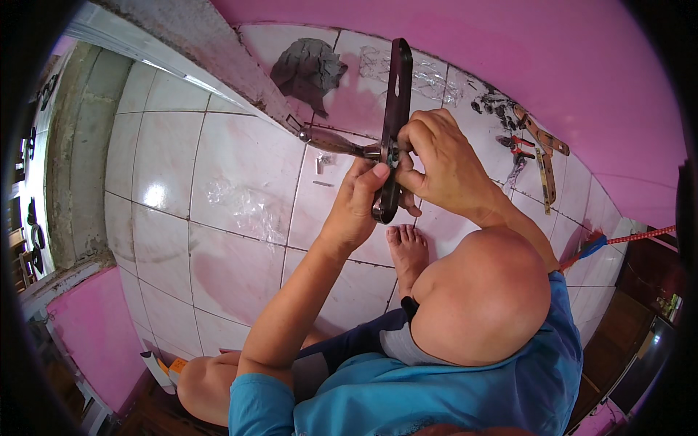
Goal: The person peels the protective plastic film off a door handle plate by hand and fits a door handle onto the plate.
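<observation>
A dark door handle with a long backplate stands nearly upright in front of me. Its curved lever points to the left. My left hand is closed round the lower part of the plate, with the thumb near the lever's base. On the plate's other side, the bent fingers of my right hand pinch close to a small metal part at the lever's base. What exactly those fingertips hold is hidden.
Grey cloth and crumpled clear plastic lie on the tiles. Small metal pieces sit beyond my left hand. To the right are red-handled pliers, worn metal plates and dark scraps. A door juts in at upper left.
</observation>
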`<act>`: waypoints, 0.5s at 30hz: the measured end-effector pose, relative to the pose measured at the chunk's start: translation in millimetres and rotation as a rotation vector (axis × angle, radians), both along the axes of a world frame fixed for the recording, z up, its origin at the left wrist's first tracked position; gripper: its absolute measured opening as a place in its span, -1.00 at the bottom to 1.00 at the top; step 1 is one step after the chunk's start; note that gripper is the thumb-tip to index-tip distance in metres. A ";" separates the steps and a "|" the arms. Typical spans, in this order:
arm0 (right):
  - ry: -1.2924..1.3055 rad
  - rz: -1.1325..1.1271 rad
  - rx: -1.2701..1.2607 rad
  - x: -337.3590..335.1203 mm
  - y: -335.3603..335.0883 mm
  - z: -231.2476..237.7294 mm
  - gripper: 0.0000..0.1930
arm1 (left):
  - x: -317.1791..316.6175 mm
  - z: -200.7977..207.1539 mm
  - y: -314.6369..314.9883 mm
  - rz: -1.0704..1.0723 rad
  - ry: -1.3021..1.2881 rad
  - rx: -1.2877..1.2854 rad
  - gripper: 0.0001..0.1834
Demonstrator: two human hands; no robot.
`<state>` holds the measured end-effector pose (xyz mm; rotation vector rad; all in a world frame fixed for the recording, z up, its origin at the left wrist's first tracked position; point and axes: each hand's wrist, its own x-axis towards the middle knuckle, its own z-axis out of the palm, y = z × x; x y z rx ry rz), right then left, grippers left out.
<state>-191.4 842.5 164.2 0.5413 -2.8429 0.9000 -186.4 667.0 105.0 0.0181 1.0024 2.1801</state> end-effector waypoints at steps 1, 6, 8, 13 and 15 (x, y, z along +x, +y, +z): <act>0.000 0.000 0.000 0.2 1.2 -1.9 -0.74 | 0.4 -1.7 -0.2 -0.011 -0.002 0.006 -0.44; 0.113 -0.183 -0.016 3.3 10.1 0.1 -0.80 | 0.8 0.0 -3.0 -0.030 0.037 0.034 -0.30; 0.120 -0.206 0.013 5.3 12.6 0.1 -0.82 | -4.0 3.7 -2.5 -0.058 0.015 0.127 -0.15; 0.112 -0.178 0.071 10.0 23.8 5.0 -0.87 | -10.0 3.5 -2.5 -0.072 -0.151 0.387 -0.04; 0.147 -0.170 -0.008 6.8 15.1 10.4 -0.89 | -7.5 4.0 -2.2 -0.049 -0.153 0.348 -0.06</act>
